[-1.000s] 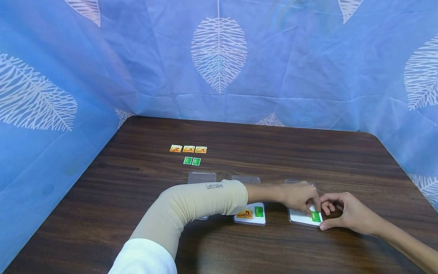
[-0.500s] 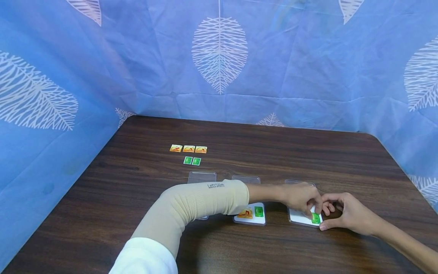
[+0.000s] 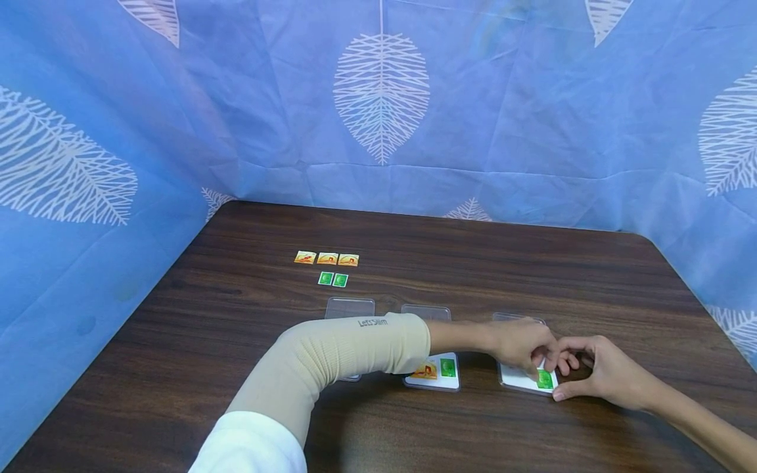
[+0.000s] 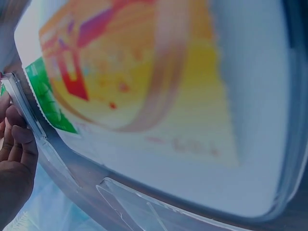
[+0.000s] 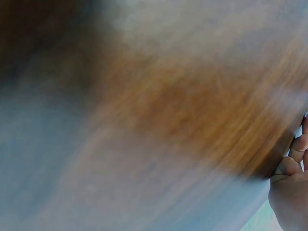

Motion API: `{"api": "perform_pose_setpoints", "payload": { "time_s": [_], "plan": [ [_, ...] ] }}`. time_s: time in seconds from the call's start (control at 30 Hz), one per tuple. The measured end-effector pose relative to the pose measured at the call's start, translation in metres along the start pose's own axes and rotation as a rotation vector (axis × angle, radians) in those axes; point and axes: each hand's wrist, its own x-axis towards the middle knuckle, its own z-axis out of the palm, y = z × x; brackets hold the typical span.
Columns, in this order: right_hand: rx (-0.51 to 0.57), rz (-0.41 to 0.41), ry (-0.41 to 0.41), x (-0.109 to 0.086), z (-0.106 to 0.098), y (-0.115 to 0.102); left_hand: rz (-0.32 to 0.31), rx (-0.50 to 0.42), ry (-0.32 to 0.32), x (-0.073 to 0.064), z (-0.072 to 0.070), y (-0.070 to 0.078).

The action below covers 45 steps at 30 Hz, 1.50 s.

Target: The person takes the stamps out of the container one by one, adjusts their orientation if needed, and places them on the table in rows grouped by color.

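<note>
Left hand [image 3: 522, 343], fingertips nearly together, pinched green stamp [image 3: 545, 380] on clear-rimmed case [image 3: 516, 378] toward right edge of tabletop [image 3: 485, 272]; with right hand [image 3: 609, 374], fingers half-spread, curved, we gripped case's side.

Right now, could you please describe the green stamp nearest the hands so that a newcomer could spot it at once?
On the dark table, go to the rightmost clear case. The green stamp lies at that case's near right corner. Unlike the other green stamps, it has the left hand right at its far edge and the right hand close beside it.
</note>
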Motion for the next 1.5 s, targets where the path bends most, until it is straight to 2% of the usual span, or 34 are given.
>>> {"api": "perform_pose_setpoints", "payload": {
  "time_s": [0.23, 0.47, 0.57, 0.73, 0.87, 1.1, 1.33, 1.5],
  "plan": [
    [-0.015, 0.014, 0.004, -0.001, -0.001, 0.000, 0.002, -0.125, 0.017, -0.009, -0.003, -0.003],
    [-0.010, 0.012, 0.009, -0.002, 0.000, 0.001, -0.087, -0.322, 0.056, -0.020, -0.010, -0.003],
    [-0.002, 0.020, 0.015, -0.002, 0.000, 0.000, -0.086, -0.361, 0.085, -0.026, -0.013, -0.005],
    [0.000, 0.022, 0.017, -0.001, 0.000, 0.000, -0.075, -0.405, 0.120, -0.035, -0.019, -0.014],
    [-0.002, 0.035, 0.018, 0.000, 0.000, -0.001, -0.077, -0.392, 0.138, -0.044, -0.024, -0.021],
    [-0.004, 0.039, 0.024, -0.001, 0.000, -0.001, -0.118, -0.449, 0.182, -0.060, -0.032, -0.029],
    [-0.013, 0.048, 0.026, -0.001, 0.000, -0.001, -0.090, -0.492, 0.223, -0.074, -0.040, -0.037],
    [-0.020, 0.036, 0.025, 0.001, 0.000, 0.000, -0.086, -0.527, 0.225, -0.082, -0.047, -0.042]
  ]
}}
